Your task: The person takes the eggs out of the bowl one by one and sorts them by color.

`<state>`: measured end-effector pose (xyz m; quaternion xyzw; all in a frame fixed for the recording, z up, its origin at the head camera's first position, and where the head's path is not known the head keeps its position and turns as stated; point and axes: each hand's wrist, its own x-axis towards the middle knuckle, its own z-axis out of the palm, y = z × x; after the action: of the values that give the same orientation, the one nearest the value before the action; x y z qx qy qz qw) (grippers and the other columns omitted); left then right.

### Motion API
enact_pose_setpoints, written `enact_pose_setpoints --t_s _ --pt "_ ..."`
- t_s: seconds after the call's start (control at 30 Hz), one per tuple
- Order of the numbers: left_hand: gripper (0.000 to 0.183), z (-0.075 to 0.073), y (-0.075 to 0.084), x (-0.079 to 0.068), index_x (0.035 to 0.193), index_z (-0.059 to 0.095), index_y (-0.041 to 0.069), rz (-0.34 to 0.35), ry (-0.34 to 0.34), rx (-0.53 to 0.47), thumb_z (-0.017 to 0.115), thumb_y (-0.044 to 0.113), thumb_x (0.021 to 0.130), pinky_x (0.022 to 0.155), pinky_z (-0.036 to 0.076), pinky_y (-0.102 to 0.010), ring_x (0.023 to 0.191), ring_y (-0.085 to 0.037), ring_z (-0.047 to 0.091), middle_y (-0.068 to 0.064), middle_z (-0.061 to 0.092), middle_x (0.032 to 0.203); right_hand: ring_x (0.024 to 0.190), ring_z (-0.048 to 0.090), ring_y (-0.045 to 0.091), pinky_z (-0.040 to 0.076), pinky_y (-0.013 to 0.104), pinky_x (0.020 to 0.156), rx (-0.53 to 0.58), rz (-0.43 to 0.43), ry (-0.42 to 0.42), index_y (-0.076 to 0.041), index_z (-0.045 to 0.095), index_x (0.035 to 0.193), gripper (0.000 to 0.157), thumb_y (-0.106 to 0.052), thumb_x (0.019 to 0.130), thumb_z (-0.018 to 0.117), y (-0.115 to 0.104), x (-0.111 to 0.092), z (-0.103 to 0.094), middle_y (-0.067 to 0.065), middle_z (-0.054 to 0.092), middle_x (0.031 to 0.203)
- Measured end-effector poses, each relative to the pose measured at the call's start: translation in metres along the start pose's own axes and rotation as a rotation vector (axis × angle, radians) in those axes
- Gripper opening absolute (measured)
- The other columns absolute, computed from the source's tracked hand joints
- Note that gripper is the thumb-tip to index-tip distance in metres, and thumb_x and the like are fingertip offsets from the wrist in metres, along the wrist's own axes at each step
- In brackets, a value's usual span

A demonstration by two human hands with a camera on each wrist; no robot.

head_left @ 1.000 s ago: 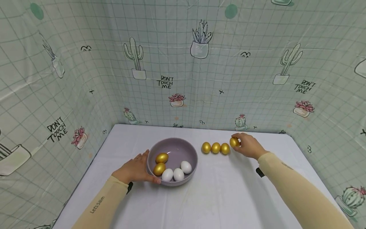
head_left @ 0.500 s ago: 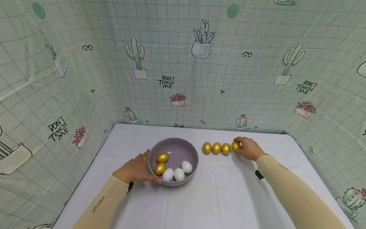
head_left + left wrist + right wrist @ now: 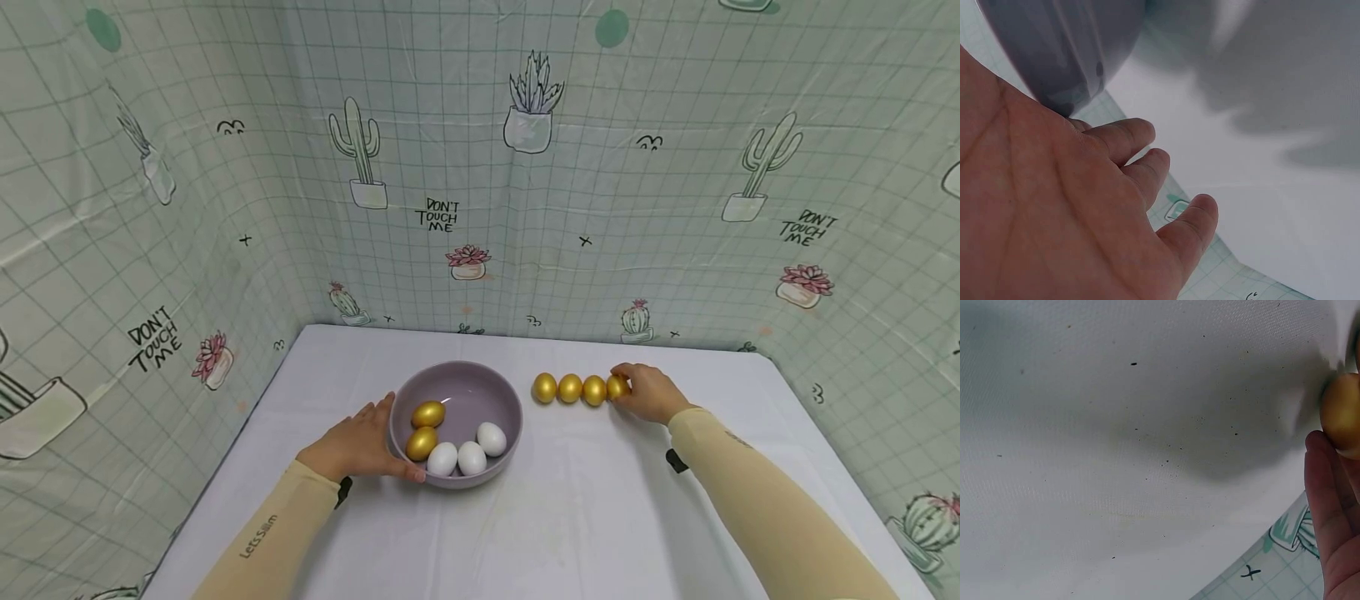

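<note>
On the table, my left hand (image 3: 356, 444) lies against the left side of a mauve bowl (image 3: 480, 375), thumb along its front and fingers at the rim. The left wrist view has the palm and loosely extended fingers (image 3: 1188, 231) beside the bowl wall (image 3: 1066, 37). Inside the bowl are two golden eggs (image 3: 428, 414) and three white eggs (image 3: 472, 458). To its right, my right hand (image 3: 651, 395) pinches a golden egg (image 3: 617, 387) at the right end of a row. That egg (image 3: 1341, 415) sits at the fingertips in the right wrist view.
Three more golden eggs (image 3: 570, 388) form the row to the left of the pinched one. A white cloth covers the table (image 3: 555, 517). Behind and at both sides hangs a grid-patterned curtain (image 3: 420, 158) with cactus prints.
My right hand has lowered the golden egg and moved it slightly left, up against the end of the row. The left hand and the bowl stay in place.
</note>
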<state>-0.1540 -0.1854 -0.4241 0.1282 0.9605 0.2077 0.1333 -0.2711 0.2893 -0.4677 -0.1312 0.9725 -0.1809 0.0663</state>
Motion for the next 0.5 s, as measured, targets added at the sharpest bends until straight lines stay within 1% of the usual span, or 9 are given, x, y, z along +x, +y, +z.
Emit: enact_pose_setpoints --t_s 0.3,0.5 --pt "0.141 0.0009 -0.0002 0.0009 0.153 0.020 -0.012 -0.001 -0.008 0.004 0.084 0.071 0.058 0.106 0.034 -0.063 0.140 -0.049 0.030 -0.029 0.030 0.155 0.110 0.059 0.042 0.046 0.058 0.094 -0.028 0.000 -0.007 0.005 0.056 0.134 0.054 -0.012 0.086 0.072 -0.0022 -0.0016 -0.0022 0.026 0.062 0.123" --pt "0.141 0.0011 -0.0006 0.0009 0.153 0.019 -0.012 -0.011 -0.020 0.024 0.082 0.072 0.059 0.106 0.034 -0.062 0.141 -0.049 0.029 -0.029 0.029 0.155 0.111 0.059 0.042 0.046 0.058 0.094 -0.026 -0.002 -0.019 0.005 0.054 0.136 0.055 -0.014 0.087 0.073 -0.0022 -0.0026 -0.0030 0.027 0.061 0.125"
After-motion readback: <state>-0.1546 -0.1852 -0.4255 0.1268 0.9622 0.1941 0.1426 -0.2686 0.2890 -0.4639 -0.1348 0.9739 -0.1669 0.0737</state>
